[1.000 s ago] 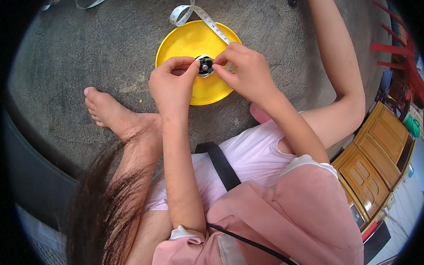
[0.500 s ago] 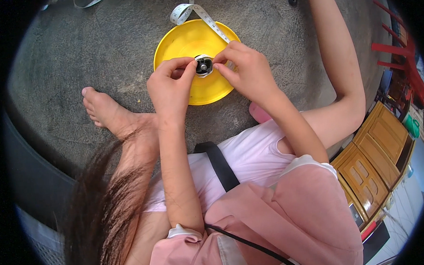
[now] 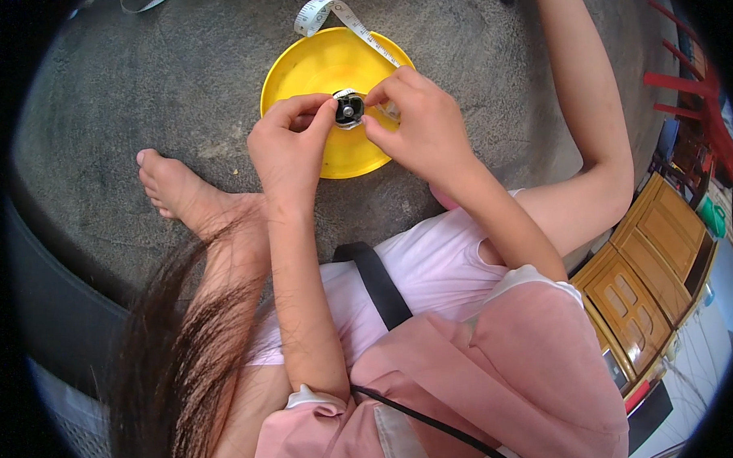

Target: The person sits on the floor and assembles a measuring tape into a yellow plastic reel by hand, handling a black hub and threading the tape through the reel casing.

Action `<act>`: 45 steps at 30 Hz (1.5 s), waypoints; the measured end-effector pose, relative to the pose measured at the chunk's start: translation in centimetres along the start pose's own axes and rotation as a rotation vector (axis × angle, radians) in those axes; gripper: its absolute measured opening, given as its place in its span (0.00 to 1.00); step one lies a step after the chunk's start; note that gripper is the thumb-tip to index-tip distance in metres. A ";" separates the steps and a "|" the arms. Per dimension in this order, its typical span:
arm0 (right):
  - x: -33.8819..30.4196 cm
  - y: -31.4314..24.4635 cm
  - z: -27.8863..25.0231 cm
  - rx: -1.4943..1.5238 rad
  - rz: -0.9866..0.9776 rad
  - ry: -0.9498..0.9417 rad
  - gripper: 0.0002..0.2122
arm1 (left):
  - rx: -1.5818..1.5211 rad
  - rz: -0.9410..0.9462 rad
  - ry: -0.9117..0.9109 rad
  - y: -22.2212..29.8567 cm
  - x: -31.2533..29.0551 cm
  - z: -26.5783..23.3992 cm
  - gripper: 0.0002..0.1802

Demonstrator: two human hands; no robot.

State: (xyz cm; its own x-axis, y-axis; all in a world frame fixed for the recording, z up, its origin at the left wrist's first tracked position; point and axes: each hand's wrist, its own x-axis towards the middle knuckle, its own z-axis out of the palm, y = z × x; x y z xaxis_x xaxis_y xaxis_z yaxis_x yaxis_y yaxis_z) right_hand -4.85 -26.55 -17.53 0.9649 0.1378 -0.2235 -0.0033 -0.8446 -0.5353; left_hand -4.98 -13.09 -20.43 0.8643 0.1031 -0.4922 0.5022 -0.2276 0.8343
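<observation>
A small round black reel with a metal centre is held over a yellow plate. White tape is wound around its rim. My left hand pinches the reel's left side between thumb and fingers. At its right side, my right hand has thumb and index finger bent close to the rim. A white measuring tape with dark markings runs from under the right hand's fingers, across the plate's far edge, and curls on the floor beyond. Something clear, partly hidden, shows beneath the right fingers.
The plate rests on a rough grey floor. Another stretch of white tape lies at the far left. My bare foot is left of the plate. A wooden cabinet and a red chair stand at the right.
Both hands and the reel have shifted slightly left and away, and the plate appears a little higher in view. The right thumb and index finger have moved slightly around the reel's edge.
</observation>
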 end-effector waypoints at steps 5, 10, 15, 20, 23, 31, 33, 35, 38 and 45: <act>-0.1 0.1 0.2 0.031 0.026 -0.012 0.05 | 0.020 0.008 -0.002 0.0 0.0 -0.1 0.07; -0.1 0.6 0.3 0.055 0.049 -0.012 0.05 | 0.072 0.008 0.000 0.2 0.1 0.2 0.06; 0.0 0.3 0.2 0.030 0.051 -0.011 0.06 | 0.117 0.014 0.023 0.4 0.1 0.2 0.06; 0.1 0.3 0.0 -0.031 0.007 -0.013 0.05 | 0.127 0.003 0.029 0.5 0.1 0.4 0.06; 0.3 0.3 -0.3 -0.027 -0.022 -0.047 0.05 | 0.097 0.013 0.017 0.2 0.1 0.2 0.06; 0.2 1.2 -0.5 0.032 -0.207 0.031 0.07 | 0.180 0.199 -0.185 -0.7 -0.7 -0.8 0.17; -0.1 1.0 0.0 0.001 -0.254 0.029 0.07 | 0.242 0.257 -0.159 -0.6 -1.2 -0.6 0.18; -0.5 0.7 0.0 -0.015 -0.287 0.046 0.07 | 0.266 0.256 -0.140 0.3 -2.0 -0.1 0.20; -0.4 0.6 0.1 -0.017 -0.351 0.093 0.07 | 0.317 0.272 -0.021 -0.2 -2.1 1.0 0.19; 1.1 1.2 0.6 0.021 -0.565 0.053 0.04 | 0.262 0.380 0.110 -1.7 -1.9 1.7 0.17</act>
State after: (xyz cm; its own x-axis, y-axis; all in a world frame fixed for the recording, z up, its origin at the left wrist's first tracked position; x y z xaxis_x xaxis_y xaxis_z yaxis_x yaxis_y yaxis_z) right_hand -3.91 -27.15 -18.91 0.8299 0.5391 0.1436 0.5132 -0.6366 -0.5756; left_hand -7.51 -14.56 -21.33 0.9903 0.0643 -0.1230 0.1386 -0.5045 0.8522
